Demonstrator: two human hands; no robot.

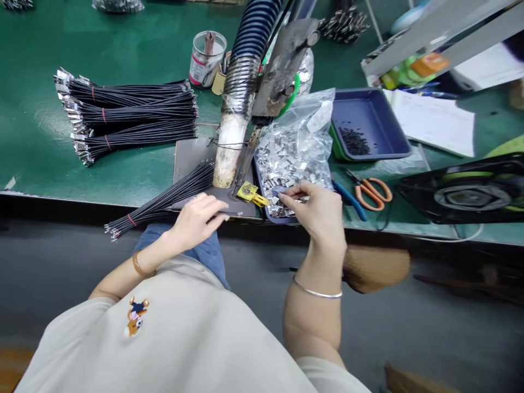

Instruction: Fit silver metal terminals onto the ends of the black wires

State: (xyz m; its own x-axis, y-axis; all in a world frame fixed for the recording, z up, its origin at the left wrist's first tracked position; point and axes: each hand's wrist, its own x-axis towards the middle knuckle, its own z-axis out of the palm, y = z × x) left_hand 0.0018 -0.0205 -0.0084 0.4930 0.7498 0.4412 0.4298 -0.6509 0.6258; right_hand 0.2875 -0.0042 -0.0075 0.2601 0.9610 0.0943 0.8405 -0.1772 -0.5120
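Note:
My left hand point(198, 218) rests on the near edge of a dark work plate point(190, 155), fingers closed in a pinch on the end of a thin black wire from the loose bundle point(164, 201) fanning out to the left. My right hand point(317, 210) sits at the front of a tray of small silver metal clips point(282, 188), fingers pinched on one clip. Between the hands stands a fixture with a yellow tip point(251, 194) under a tilted metal arm point(282, 71). A clear bag of the same clips point(298, 136) lies over the tray.
Tied bundles of black wires with metal ends point(123, 114) lie at the back left on the green mat. A ribbed hose point(245, 60), a tin can point(207, 57), a blue tray point(370, 123), orange-handled scissors point(372, 191), papers point(434, 123) and a black fan point(470, 191) stand around.

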